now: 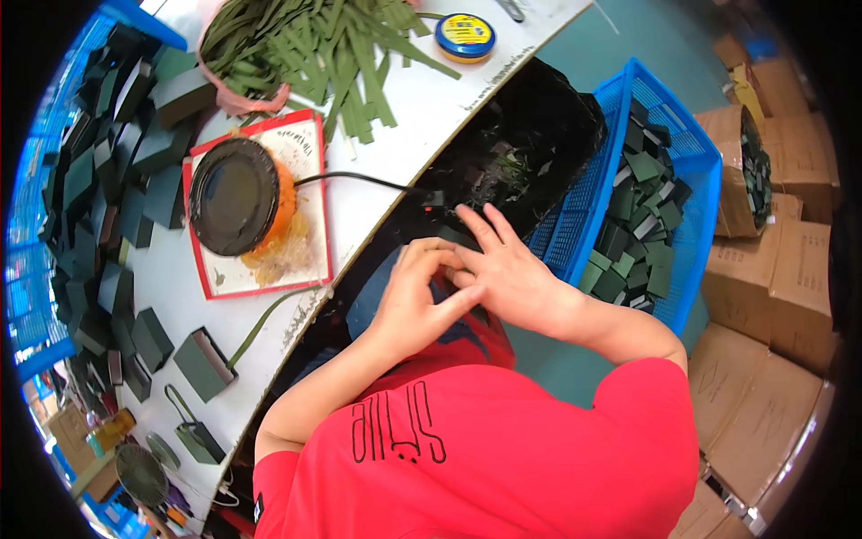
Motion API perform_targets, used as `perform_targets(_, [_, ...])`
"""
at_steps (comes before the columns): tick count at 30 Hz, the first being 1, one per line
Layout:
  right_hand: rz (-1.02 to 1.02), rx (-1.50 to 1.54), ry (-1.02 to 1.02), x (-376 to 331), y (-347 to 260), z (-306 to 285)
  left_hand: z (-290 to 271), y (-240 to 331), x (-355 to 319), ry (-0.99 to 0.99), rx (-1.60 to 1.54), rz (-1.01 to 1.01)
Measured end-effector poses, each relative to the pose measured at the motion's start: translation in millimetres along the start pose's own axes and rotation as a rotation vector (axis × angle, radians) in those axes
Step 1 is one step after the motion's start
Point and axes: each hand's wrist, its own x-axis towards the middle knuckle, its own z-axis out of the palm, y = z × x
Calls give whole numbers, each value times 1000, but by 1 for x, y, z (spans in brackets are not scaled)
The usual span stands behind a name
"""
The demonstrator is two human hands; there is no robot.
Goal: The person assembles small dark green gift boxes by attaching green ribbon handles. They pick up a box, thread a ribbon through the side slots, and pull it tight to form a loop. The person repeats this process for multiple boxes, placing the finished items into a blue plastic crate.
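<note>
Both of our hands meet over the lap, below the table edge: the left hand (415, 301) has its fingers curled inward, and the right hand (505, 269) lies against it with fingers spread and partly overlapping. We cannot tell what, if anything, is pinched between the fingertips; the contact area is hidden by the fingers themselves.

We work beside a white table (377, 180) whose edge curves across the view. On it sits a round black-topped pot (235, 196) with an orange body, standing on a red-bordered white sheet (269, 260); a black cable (359, 181) runs from the pot toward the table edge. A heap of green strips (323, 45) lies at the far end, next to a round yellow and blue tin (465, 36). A small dark green box (203, 363) with a green strip attached rests near the table's front edge. Many dark green boxes (99, 180) are piled along the left side.

To our right, a blue plastic basket (611, 117) holds more dark green pieces (642, 225). Brown cardboard cartons (763, 296) stand stacked on the teal floor (646, 36) beyond it.
</note>
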Motion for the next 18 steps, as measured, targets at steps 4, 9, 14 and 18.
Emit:
perform_targets(4, [61, -116, -88, 9, -14, 7, 3, 5, -18, 51, 62, -87])
perform_targets(9, [86, -264, -164, 15, -34, 12, 0, 2, -38, 72, -148, -212])
perform_targets(14, [26, -290, -16, 9, -48, 9, -5, -3, -46, 234, -286, -212])
perform_targets(18, [-25, 127, -52, -9, -28, -3, -29, 24, -62, 300, -1008, -153])
